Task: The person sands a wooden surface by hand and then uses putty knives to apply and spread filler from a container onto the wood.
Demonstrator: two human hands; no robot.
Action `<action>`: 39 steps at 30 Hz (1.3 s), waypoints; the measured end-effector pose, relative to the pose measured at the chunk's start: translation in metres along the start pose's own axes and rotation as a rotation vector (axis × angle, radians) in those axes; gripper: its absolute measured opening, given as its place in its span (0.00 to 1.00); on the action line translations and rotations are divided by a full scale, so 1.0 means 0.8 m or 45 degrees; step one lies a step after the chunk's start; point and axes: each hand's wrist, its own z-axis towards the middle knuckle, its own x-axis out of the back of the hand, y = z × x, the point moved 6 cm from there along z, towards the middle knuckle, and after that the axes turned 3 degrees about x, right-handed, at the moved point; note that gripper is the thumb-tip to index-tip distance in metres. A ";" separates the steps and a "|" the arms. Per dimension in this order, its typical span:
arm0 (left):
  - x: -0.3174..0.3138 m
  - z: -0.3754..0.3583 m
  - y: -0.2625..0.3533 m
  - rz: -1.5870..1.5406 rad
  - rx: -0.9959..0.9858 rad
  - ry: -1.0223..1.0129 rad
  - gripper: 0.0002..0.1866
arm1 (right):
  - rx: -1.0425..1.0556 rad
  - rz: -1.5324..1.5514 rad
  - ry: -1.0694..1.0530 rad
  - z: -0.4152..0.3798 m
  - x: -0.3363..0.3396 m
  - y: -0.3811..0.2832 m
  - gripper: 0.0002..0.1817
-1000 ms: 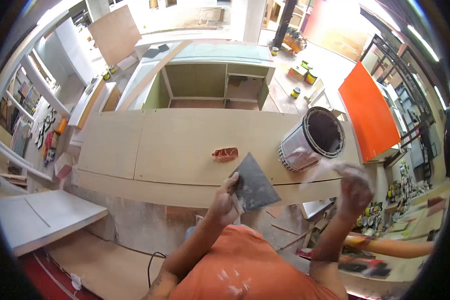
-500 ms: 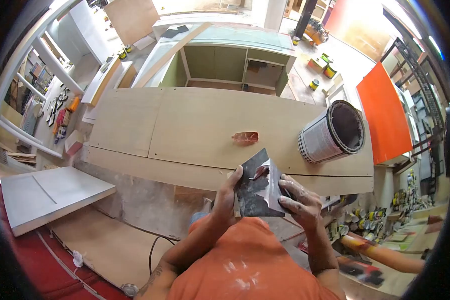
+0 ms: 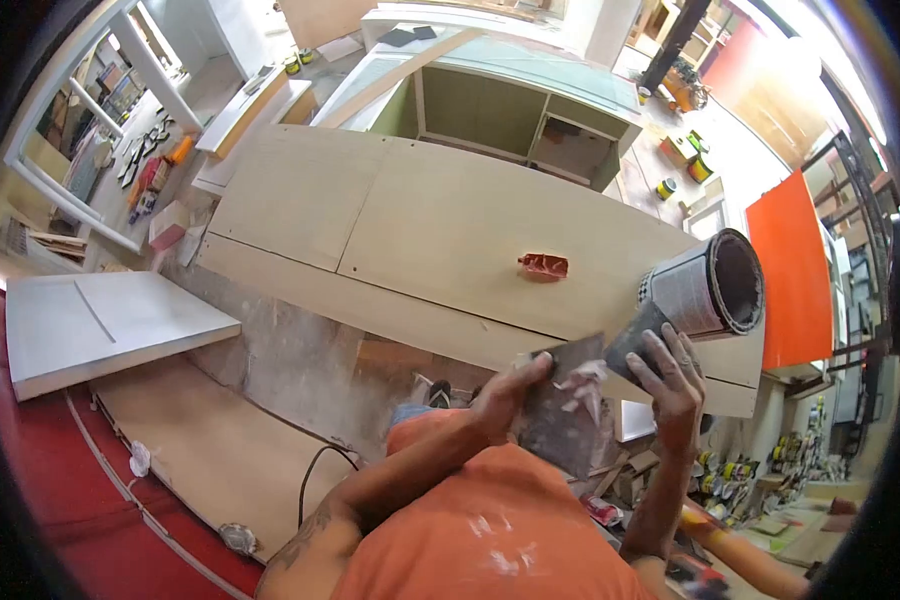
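My left hand (image 3: pixel 510 402) grips the edge of a dark, flat putty plate (image 3: pixel 558 435), thumb on top, over the front of my orange shirt. A lump of pinkish-white putty (image 3: pixel 583 380) lies on the plate near its right edge. In my right hand (image 3: pixel 674 385) is a dark, flat putty spreader (image 3: pixel 630 350), its face pressed under my straightened, dusty fingers. The spreader is apart from the plate and overlaps the base of a large open can (image 3: pixel 682 292) in this view. A small red packet (image 3: pixel 543 267) with whitish smears lies on the wooden panel (image 3: pixel 450 230).
Beyond the panel stands a cabinet (image 3: pixel 480 110) with a glass-like top. An orange board (image 3: pixel 790 275) rises at the right. A white panel (image 3: pixel 120 325) lies at the left above red material (image 3: pixel 30 480). Several small cans (image 3: pixel 760 465) crowd the lower right.
The spreader in my right hand has come away from the plate, moving right and up. The putty now lies on the plate. My view has shifted and tilted.
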 end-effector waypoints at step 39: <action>-0.012 -0.040 0.064 0.348 -0.457 0.377 0.17 | -0.877 1.185 0.461 -0.002 -0.070 -0.059 0.12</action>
